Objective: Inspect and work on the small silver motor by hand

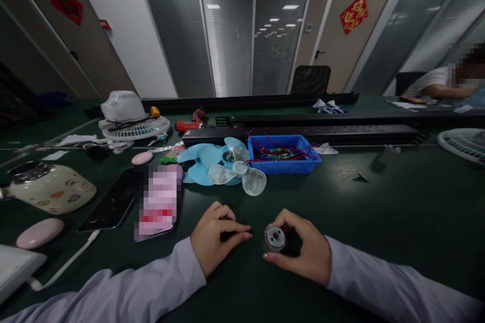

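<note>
My right hand grips a small round metal motor between thumb and fingers, its flat end with a centre hole and smaller holes turned up towards me. To the left of the motor, my left hand is closed in a pinch, thumb and fingertips nearly together and pointing at the motor. A small gap separates them from it. Whether anything tiny sits between those fingertips is too small to tell. Beyond both hands lie light blue fan blades and a greyish fan blade set.
A blue bin holds wired circuit boards. On the left are phones, a patterned pot-like container and a white fan. A red power drill lies by long black bars. Another metal cylinder stands right; a person sits beyond.
</note>
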Demonstrator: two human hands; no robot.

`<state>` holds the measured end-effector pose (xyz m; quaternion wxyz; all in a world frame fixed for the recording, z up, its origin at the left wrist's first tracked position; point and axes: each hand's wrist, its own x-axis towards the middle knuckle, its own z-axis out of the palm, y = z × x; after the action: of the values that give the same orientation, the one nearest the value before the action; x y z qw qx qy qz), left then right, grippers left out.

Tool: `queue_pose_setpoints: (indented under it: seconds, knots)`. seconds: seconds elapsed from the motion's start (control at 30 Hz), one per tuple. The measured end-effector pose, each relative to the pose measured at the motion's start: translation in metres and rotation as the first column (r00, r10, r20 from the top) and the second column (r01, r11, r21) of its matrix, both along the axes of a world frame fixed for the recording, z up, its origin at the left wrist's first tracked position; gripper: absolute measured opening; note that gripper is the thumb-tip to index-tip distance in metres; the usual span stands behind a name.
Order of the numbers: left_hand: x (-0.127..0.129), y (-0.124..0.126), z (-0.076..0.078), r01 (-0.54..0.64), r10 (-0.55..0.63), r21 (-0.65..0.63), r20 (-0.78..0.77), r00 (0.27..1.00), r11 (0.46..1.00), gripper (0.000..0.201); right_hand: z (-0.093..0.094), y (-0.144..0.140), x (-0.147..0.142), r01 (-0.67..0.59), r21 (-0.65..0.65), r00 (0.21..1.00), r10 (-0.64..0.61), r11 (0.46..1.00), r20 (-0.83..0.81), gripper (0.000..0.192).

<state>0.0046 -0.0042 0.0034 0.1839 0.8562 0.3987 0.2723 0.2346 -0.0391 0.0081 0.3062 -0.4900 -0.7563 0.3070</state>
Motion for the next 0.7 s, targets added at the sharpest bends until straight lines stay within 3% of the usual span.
queue_pose_setpoints:
  seconds: [0.17,0.27,0.43,0.7]
  knots:
    - [0.017,-0.003,0.008,-0.106,0.069,0.08,0.366,0.928,0.991,0.015,0.002,0.0,0.0,-0.017,-0.014,1.0,0.017,1.0,0.005,0.034]
    - [0.033,-0.007,0.012,-0.02,-0.024,0.087,0.484,0.875,0.996,0.012,0.003,0.001,-0.001,-0.012,0.004,1.0,0.012,1.0,0.027,0.033]
    - [0.047,-0.014,0.01,0.139,-0.148,0.056,0.492,0.858,0.989,0.011,0.0,0.002,0.0,-0.021,0.053,1.0,0.02,0.998,0.023,0.034]
    - [0.048,-0.017,0.007,0.1,-0.112,0.051,0.48,0.87,0.994,0.014,-0.003,0.001,0.0,-0.002,0.062,1.0,0.002,0.998,0.001,0.035]
